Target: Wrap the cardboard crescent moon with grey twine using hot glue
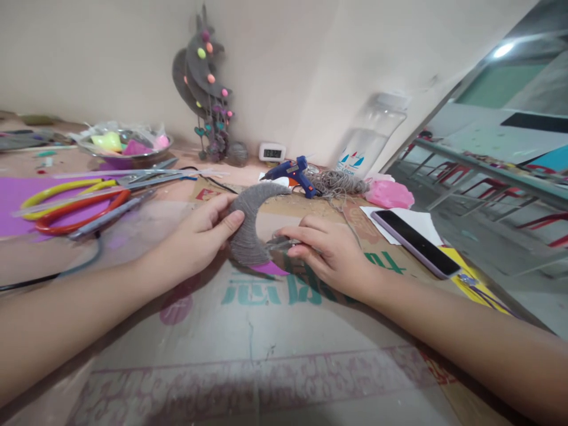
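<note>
A crescent moon shape wrapped in grey yarn is held above the cardboard, tilted. Its lower tip shows bare purple. My left hand grips the crescent's outer left edge, thumb on the front. At the inner curve, my right hand pinches a small bundle of grey yarn; its fingers partly hide the bundle. Behind the crescent lie a blue glue gun and a loose heap of grey yarn.
Scissors with yellow and red handles lie left on purple sheets. A metal bowl stands behind them. Finished grey moon ornaments lean on the wall. A clear bottle, pink bag and phone are at right.
</note>
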The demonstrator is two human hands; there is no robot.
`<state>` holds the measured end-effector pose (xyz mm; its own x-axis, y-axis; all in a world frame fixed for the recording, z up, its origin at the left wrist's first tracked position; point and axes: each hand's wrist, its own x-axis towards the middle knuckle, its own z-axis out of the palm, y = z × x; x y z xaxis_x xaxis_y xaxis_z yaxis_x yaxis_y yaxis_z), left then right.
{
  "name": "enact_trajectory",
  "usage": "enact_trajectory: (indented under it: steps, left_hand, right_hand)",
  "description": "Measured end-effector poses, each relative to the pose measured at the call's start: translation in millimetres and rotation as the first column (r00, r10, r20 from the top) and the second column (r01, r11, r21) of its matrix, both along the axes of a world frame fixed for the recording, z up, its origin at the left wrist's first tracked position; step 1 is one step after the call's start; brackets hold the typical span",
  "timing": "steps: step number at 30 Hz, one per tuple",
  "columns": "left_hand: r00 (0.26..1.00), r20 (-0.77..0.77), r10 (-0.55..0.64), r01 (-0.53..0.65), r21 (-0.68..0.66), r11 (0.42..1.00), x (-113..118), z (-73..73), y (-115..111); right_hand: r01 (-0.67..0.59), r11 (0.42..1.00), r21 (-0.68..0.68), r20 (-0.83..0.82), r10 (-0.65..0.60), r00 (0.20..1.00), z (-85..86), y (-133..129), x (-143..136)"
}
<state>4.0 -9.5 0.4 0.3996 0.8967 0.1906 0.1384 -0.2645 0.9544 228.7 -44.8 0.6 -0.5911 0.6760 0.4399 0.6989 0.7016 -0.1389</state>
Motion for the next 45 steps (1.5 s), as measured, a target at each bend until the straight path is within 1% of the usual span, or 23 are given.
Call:
enact_trajectory:
  steps: [4, 8, 12, 16, 20, 25, 32, 40, 45]
  left_hand:
    - [1.0, -0.01, -0.01, 0.01, -0.005, 1.0, 0.1, 0.5, -0.3]
    - [1.0, 0.016, 0.004, -0.003, -0.039, 0.999, 2.4, 3.7, -2.1]
    - [0.999, 0.045, 0.003, 0.0, -0.069, 0.998, 3.4, 4.8, -2.5]
    - [0.999, 0.033, -0.014, 0.017, -0.08, 0.997, 2.1, 3.5, -1.6]
    - [0.999, 0.032, -0.021, 0.024, -0.088, 0.996, 1.1, 2.1, -1.8]
    - [0.996, 0.071, -0.048, 0.055, -0.101, 0.993, 0.2, 0.3, -0.9]
    - [0.998, 0.036, -0.044, 0.046, -0.075, 0.996, -0.1, 0.0, -0.5]
    - [0.994, 0.094, -0.055, 0.067, -0.132, 0.989, 1.1, 0.7, -1.3]
    - [0.994, 0.093, -0.063, 0.078, -0.162, 0.984, 0.7, 2.1, -1.6]
  right_hand:
    - [-0.017, 0.998, 0.054, 0.063, 0.014, 0.998, -1.6, 0.6, -0.2]
    - [-0.003, 0.994, 0.11, 0.118, -0.01, 0.993, -3.1, 1.7, 0.7]
    - [0.018, 0.984, 0.174, 0.173, -0.049, 0.984, -0.9, 0.2, -0.8]
    - [0.01, 0.976, 0.217, 0.213, -0.057, 0.975, 1.8, -1.4, -2.5]
    - [-0.005, 0.975, 0.223, 0.22, -0.046, 0.974, 2.2, -1.2, -3.3]
    - [-0.007, 0.977, 0.213, 0.21, -0.039, 0.977, 1.5, -0.9, -3.1]
    - [0.014, 0.985, 0.175, 0.195, -0.048, 0.98, 2.7, -1.0, -3.7]
    - [0.001, 0.976, 0.219, 0.217, -0.049, 0.975, 3.4, -2.0, -2.6]
    - [0.007, 0.975, 0.222, 0.229, -0.059, 0.972, 4.1, -2.6, -3.4]
